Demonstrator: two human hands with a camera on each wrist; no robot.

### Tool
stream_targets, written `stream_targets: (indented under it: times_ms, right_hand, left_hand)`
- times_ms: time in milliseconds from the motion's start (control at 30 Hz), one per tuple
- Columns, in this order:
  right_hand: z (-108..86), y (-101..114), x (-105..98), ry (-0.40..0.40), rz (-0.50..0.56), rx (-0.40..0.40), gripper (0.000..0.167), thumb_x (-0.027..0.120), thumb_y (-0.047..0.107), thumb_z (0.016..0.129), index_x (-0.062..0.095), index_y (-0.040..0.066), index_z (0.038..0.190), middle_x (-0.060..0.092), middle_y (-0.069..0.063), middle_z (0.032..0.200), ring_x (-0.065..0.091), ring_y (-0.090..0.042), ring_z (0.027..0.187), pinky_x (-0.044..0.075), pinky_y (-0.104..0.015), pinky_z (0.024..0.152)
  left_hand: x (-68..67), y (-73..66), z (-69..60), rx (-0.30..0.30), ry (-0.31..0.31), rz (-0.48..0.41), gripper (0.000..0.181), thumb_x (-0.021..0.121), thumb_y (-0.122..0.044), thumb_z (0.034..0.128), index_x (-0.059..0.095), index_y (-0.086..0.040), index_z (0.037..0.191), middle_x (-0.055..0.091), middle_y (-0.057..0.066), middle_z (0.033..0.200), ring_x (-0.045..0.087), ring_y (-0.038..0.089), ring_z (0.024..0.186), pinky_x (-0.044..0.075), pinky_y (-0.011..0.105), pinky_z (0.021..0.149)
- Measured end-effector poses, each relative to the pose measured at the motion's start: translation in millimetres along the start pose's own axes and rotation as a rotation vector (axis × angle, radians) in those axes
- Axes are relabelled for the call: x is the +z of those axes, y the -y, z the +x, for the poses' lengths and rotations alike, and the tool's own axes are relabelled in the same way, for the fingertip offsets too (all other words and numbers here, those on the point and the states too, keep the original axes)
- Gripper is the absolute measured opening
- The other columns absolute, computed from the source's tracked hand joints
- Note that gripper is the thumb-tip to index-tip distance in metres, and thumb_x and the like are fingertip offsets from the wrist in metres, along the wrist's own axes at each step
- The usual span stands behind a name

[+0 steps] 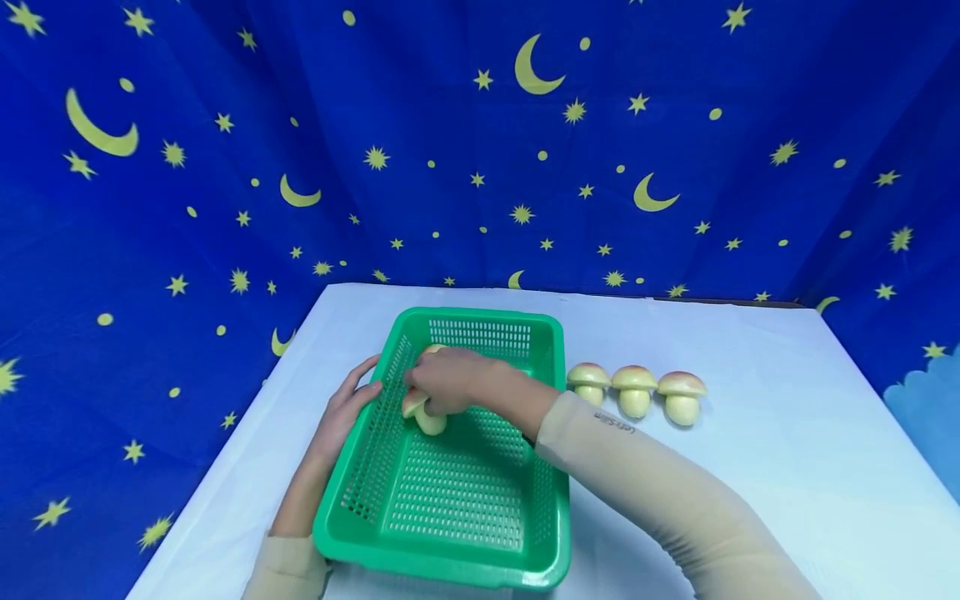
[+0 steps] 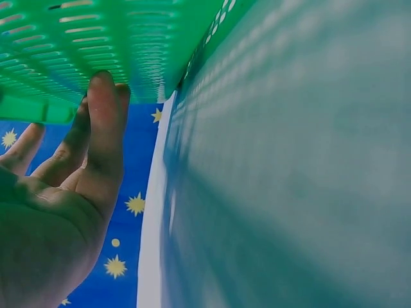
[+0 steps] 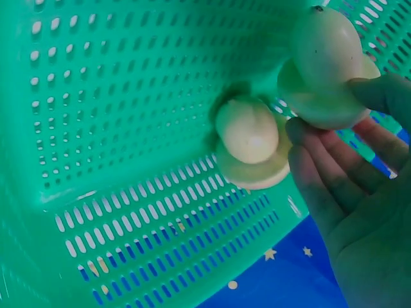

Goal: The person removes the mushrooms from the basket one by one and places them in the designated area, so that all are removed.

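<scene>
My right hand (image 1: 453, 379) reaches into the green plastic basket (image 1: 442, 571) near its left wall. Its thumb and fingers pinch a toy mushroom (image 3: 327, 51) with a pale stem and reddish cap, low inside the basket. A second toy mushroom (image 3: 250, 138) stands just beyond it, largely covered by the hand in the head view. Outside the basket, my left hand (image 1: 341, 417) rests against the left wall and rim, with fairly straight fingers (image 2: 106, 115) touching the plastic. Three matching mushrooms (image 1: 633, 390) stand in a row right of the basket.
The white-covered table (image 1: 735, 500) carries the basket and the mushroom row. Blue curtain (image 1: 450, 125) with moons and stars hangs behind and at the sides. My right forearm crosses over the basket's right rim. A light blue scalloped shape (image 1: 930, 417) shows at the right edge.
</scene>
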State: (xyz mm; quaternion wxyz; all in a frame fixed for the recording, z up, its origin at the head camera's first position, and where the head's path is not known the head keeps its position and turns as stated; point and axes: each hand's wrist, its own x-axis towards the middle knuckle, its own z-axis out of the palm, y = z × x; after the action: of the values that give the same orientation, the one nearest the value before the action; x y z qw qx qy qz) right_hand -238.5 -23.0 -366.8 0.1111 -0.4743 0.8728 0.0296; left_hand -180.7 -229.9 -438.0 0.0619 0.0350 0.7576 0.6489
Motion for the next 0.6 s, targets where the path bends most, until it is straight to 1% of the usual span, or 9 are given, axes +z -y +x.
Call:
stream_targets:
  times_ms: [167,300,433,600]
  right_hand:
    - [-4.9,0,-6,-0.031,0.032,-0.038,0.025,0.068,0.021,0.089,0.065,0.023,0.114,0.06,0.012,0.096,0.053,-0.006,0.084,0.047,-0.027,0.077]
    - [-10.0,0,-12,-0.051,0.06,-0.031,0.027,0.07,0.02,0.088,0.065,0.021,0.115,0.06,0.012,0.096,0.053,-0.005,0.082,0.047,-0.026,0.075]
    - [-14.4,-1,-20,-0.077,0.065,-0.037,0.03,0.071,0.02,0.088,0.065,0.019,0.117,0.062,0.01,0.098,0.054,-0.005,0.081,0.048,-0.026,0.074]
    - [-21.0,-3,-31,-0.108,0.078,-0.025,0.032,0.07,0.019,0.087,0.065,0.019,0.119,0.063,0.01,0.103,0.055,-0.006,0.085,0.048,-0.028,0.077]
  left_hand:
    - [0.3,-1.4,-0.4,-0.014,0.006,-0.021,0.053,0.047,-0.042,0.1015,0.031,-0.028,0.151,0.049,0.015,0.135,0.059,0.022,0.106,0.051,0.034,0.085]
    - [0.6,-3.4,-1.4,-0.023,0.006,-0.04,0.053,0.047,-0.041,0.1015,0.032,-0.028,0.151,0.05,0.018,0.132,0.06,0.024,0.104,0.052,0.037,0.084]
    - [0.2,-4.5,-0.9,-0.029,-0.004,-0.047,0.053,0.048,-0.041,0.1012,0.032,-0.028,0.151,0.05,0.018,0.132,0.06,0.023,0.102,0.052,0.035,0.083]
    - [0.8,-2.8,0.3,-0.031,-0.003,-0.066,0.053,0.048,-0.04,0.1013,0.032,-0.028,0.151,0.052,0.019,0.13,0.062,0.022,0.1,0.053,0.036,0.082]
